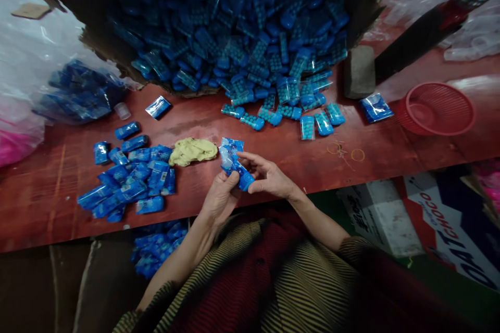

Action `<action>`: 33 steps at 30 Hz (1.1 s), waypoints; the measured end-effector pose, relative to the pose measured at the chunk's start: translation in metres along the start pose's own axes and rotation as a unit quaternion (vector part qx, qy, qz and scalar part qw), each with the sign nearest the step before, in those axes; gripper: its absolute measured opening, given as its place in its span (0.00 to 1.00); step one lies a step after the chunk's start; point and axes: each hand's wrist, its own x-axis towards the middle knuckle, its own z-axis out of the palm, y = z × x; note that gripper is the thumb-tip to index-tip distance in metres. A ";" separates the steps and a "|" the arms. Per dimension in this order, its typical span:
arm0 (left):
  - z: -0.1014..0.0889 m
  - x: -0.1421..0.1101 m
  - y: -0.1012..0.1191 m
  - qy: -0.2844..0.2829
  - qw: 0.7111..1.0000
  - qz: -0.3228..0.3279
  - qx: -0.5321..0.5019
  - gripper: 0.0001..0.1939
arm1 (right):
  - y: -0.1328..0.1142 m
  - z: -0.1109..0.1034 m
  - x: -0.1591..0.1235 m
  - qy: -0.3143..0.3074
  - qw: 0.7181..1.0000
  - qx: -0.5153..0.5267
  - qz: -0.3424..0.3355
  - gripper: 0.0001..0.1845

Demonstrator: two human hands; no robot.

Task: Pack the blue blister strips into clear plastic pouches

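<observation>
At the table's front edge, a blue printed plastic packet is held between my two hands. My left hand grips its lower left side, thumb on top. My right hand pinches its right side with thumb and fingers; whatever the packet contains is hidden. Left of my hands lies a crumpled yellow-green cloth. Beyond it is a heap of blue wrapped packets. Ahead, several small clear containers of blue beads with blue caps lie loose on the table.
A torn cardboard box spills a large pile of similar containers. To the right are a grey block, a red plastic basket and rubber bands. A plastic bag of blue wrappers stands left. Cartons sit below the red table.
</observation>
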 end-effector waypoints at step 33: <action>-0.007 0.001 -0.009 0.037 0.998 0.052 -0.023 0.13 | 0.027 0.014 0.004 0.100 0.994 -0.045 0.003 0.35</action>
